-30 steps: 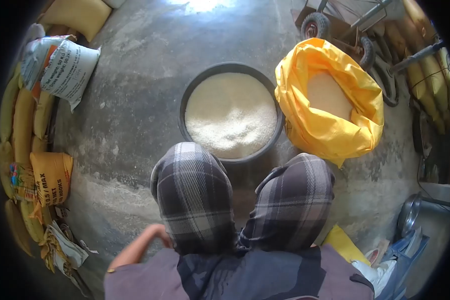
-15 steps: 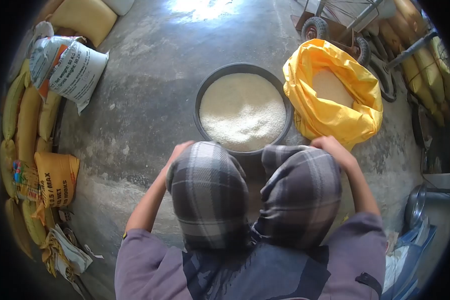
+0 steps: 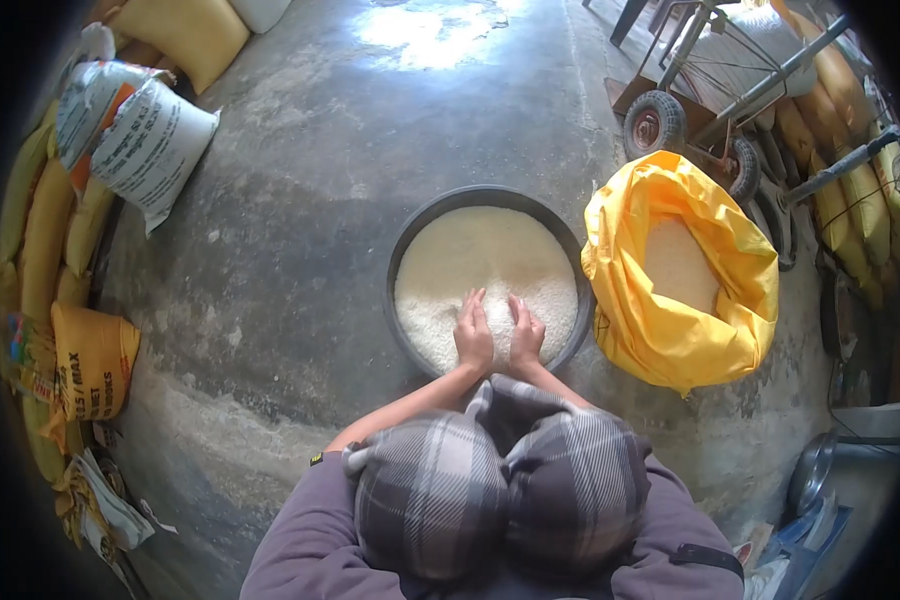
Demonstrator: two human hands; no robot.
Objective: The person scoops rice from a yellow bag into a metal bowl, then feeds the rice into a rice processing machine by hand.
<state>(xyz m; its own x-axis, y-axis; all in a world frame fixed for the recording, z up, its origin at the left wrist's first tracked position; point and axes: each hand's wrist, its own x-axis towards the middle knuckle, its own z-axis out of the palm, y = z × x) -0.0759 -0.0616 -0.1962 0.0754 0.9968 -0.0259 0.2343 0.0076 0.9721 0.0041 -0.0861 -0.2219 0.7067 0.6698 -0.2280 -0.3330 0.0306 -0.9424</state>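
A dark round tub (image 3: 402, 222) on the floor is filled with pale grain (image 3: 485, 245) that looks like rice. The grain is smooth at the far side and heaped whiter and rougher on the near side. My left hand (image 3: 473, 332) rests on the near part of the grain, fingers stretched forward. Facing it across a small gap is my right hand (image 3: 525, 333), its fingers also extended and slightly curved. Neither hand grips anything. Just right of the tub stands an open yellow sack (image 3: 630, 320) with more grain inside, its rim rolled down.
A hand cart (image 3: 655, 125) with rubber wheels stands beyond the yellow sack. Full sacks (image 3: 45, 235) are stacked at the left, near a white printed bag (image 3: 155, 150) and an orange bag (image 3: 98, 365). More sacks (image 3: 850, 190) lean at the right, above a metal bowl (image 3: 812, 475).
Both hands have moved from outside my knees into the tub, onto the grain. My knees have come together, and the view has shifted so the tub and yellow sack sit lower.
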